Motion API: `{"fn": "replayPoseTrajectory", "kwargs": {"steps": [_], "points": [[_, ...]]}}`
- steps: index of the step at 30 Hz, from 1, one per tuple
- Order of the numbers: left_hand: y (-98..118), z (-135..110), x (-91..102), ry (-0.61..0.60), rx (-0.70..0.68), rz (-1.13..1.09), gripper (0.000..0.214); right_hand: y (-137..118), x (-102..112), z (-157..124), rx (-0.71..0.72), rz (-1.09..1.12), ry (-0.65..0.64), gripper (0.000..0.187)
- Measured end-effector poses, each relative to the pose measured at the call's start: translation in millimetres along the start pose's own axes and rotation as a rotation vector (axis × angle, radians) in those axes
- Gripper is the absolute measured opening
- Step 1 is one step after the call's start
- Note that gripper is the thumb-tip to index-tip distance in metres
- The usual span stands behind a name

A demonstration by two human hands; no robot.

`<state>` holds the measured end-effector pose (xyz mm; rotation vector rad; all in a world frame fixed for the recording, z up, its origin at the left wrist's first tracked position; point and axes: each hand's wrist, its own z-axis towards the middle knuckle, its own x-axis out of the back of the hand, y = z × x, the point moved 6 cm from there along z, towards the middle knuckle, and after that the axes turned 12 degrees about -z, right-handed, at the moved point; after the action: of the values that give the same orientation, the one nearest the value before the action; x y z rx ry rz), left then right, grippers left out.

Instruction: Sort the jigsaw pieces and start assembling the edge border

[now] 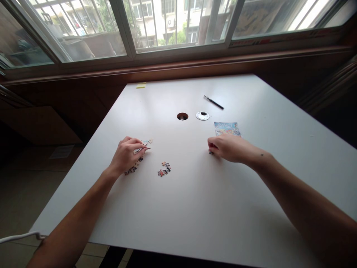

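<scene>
My left hand (126,154) rests on the white table (195,208) with its fingers curled, pinching a jigsaw piece among a strip of joined puzzle pieces (139,156) that runs under it. A small separate cluster of puzzle pieces (164,169) lies just to its right. My right hand (227,148) lies further right, fingers closed down on a small piece at the table surface. Just beyond that hand lies a colourful puzzle picture card (227,128).
A round cable hole (182,116) and its loose white cover ring (202,115) sit mid-table. A black pen (213,102) lies beyond them, and a yellow sticky note (141,85) is at the far edge. Windows and a dark wooden sill run behind the table.
</scene>
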<state>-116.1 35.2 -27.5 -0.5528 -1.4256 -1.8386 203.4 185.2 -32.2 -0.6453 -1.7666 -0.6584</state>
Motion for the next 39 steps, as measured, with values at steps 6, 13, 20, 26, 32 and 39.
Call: {"fn": "replayPoseTrajectory", "kwargs": {"steps": [6, 13, 20, 26, 32, 39], "points": [[-13, -6, -6.1, 0.066, 0.376, -0.686, 0.036, -6, 7, -3, 0.054, 0.018, 0.016, 0.015], [-2, -4, -4.8, 0.063, 0.366, -0.792, 0.032, -9, 14, -5, 0.066, -0.011, 0.022, 0.017], [11, -5, -2.3, 0.037, 0.183, -0.43, 0.019, -11, 19, -8, 0.045, -0.007, 0.002, 0.018], [31, -9, -22.8, -0.215, -0.164, -0.142, 0.014, -9, 15, -6, 0.045, -0.001, -0.002, 0.018], [42, -15, -35.8, -0.364, -0.282, -0.102, 0.016, -9, 16, -6, 0.047, 0.015, 0.036, 0.016], [30, -6, -2.4, -0.175, -0.233, -0.077, 0.014, -8, 17, -7, 0.07, 0.017, 0.064, 0.018]]}}
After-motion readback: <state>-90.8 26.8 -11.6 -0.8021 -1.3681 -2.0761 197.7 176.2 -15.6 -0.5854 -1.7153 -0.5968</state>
